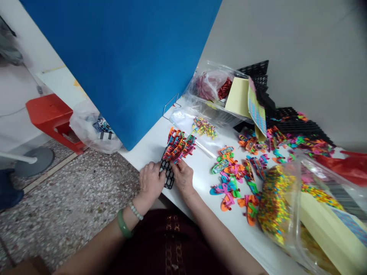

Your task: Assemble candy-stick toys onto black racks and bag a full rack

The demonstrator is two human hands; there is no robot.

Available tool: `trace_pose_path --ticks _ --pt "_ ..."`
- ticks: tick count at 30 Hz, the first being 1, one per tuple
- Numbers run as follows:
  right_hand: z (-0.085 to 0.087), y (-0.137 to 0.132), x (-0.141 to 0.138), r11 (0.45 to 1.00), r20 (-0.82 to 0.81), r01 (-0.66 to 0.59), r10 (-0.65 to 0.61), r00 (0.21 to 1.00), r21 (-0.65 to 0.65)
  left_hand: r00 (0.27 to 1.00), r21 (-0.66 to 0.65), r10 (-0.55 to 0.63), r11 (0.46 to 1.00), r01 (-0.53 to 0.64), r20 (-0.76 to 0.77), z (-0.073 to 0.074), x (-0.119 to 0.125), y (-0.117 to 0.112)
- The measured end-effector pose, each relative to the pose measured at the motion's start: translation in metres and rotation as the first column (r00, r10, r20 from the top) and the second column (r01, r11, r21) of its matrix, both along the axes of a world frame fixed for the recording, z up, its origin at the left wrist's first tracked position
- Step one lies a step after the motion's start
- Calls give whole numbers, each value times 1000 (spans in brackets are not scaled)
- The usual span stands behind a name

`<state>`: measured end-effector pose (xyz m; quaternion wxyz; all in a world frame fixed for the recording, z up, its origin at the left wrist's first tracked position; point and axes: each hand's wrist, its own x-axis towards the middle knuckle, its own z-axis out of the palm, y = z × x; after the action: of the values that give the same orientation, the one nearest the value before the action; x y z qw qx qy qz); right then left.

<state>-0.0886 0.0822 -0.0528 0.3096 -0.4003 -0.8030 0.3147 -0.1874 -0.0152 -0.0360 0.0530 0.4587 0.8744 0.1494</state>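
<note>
A black plastic grid rack (pixel 169 176) sits at the near edge of the white table, its upper part covered by rows of small colourful toy skateboards (pixel 179 145). My left hand (pixel 150 179) grips the rack's left side, thumb across the bare grid. On the other side, my right hand (pixel 184 176) is closed, fingertips pinching at the lowest toy skateboard in the rows; its fingers partly hide that toy. Right of my hands lies a loose pile of toy skateboards (pixel 229 172). Several small yellow and multicoloured pieces (pixel 205 128) lie on clear plastic behind the rack.
A blue panel (pixel 129 68) stands at the back left. A clear bin (pixel 213 103) with bags and yellow card is behind. At right are a clear container (pixel 298 229), a bag of tiny yellow-red pieces (pixel 276 202) and black grids (pixel 301 124). A red stool (pixel 50 110) stands left.
</note>
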Motion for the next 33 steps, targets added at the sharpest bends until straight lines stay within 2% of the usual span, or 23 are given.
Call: trace_pose_path --ticks 7,14,18,23,28,33 --pt "-1 3 1 998 104 8 -15 994 65 1000 47 -3 999 4 -17 -4 3 -4" --pt "-6 6 0 998 139 -33 26 990 51 1000 66 6 998 -6 -8 -5 5 -5" --pt "-11 11 -2 995 148 -97 94 985 10 999 70 14 997 -12 -31 -7 6 -6" --pt "-7 9 -5 994 128 -106 108 986 -21 997 83 14 997 -8 -81 -10 5 -7" --pt "0 2 -19 999 274 -28 35 961 -29 983 66 -11 998 24 -185 -12 -1 -5" --pt "2 7 -42 995 366 -104 100 925 -9 954 23 -20 999 28 -298 -14 -16 -1"
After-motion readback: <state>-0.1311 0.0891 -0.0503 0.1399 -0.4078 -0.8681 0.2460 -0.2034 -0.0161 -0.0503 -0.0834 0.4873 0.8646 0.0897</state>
